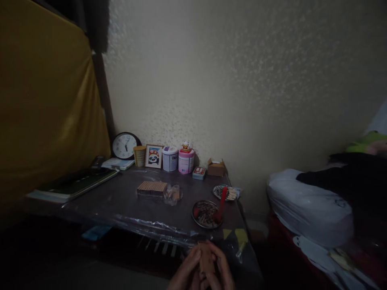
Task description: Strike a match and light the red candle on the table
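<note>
At the bottom middle of the frame, the left hand (185,270) and the right hand (222,269) hold a small brown block (207,257) between them. The fingers (193,257) of both hands pinch it on its two sides, just in front of the near edge of the table (121,201).

A round dish (207,214) sits near the middle of the frame, right of center. It is full of small dark and red bits, and a red spoon (222,201) stands in it. Behind it is a flat plate (225,192) with thin pale sticks. At the back of the table, by the wall, stand a tan cup (139,156), a white tub (169,158), a pink tub (186,160) with a little toy cat (185,145) on top, a small tin (199,172) and an open cardboard box (216,167). I cannot see what is in these.

The table is dark and covered in clear plastic. A clock (124,146) and a panda picture (153,156) lean on the pale wall. Books (75,183) lie at the left. A yellow cloth (45,100) hangs at the upper left.
</note>
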